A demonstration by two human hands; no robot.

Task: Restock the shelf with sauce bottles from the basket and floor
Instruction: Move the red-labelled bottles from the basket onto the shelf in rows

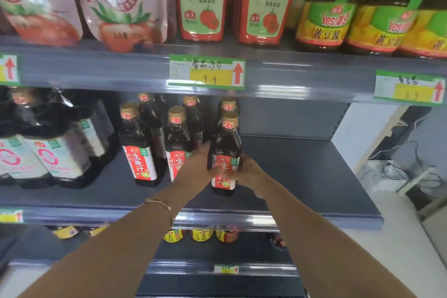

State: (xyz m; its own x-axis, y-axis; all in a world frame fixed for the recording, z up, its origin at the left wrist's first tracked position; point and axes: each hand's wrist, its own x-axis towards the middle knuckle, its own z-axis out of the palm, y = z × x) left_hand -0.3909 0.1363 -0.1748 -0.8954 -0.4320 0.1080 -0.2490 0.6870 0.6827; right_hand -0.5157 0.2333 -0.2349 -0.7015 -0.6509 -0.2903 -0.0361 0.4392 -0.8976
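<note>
A dark sauce bottle (227, 150) with a gold cap and red label stands on the middle grey shelf (302, 176), rightmost of a group of like bottles (137, 147). My left hand (197, 164) lies against its left side, fingers reaching behind it. My right hand (249, 172) grips its lower right side, thumb across the label. Both arms reach in from below. No basket or floor stock is in view.
Larger dark bottles (55, 152) fill the shelf's left part; its right part is bare. Above stand tomato sauce pouches (200, 0) and yellow bean paste jars (324, 14). Small jars (202, 234) sit on the shelf below. Cables lie on the floor (411, 176) at right.
</note>
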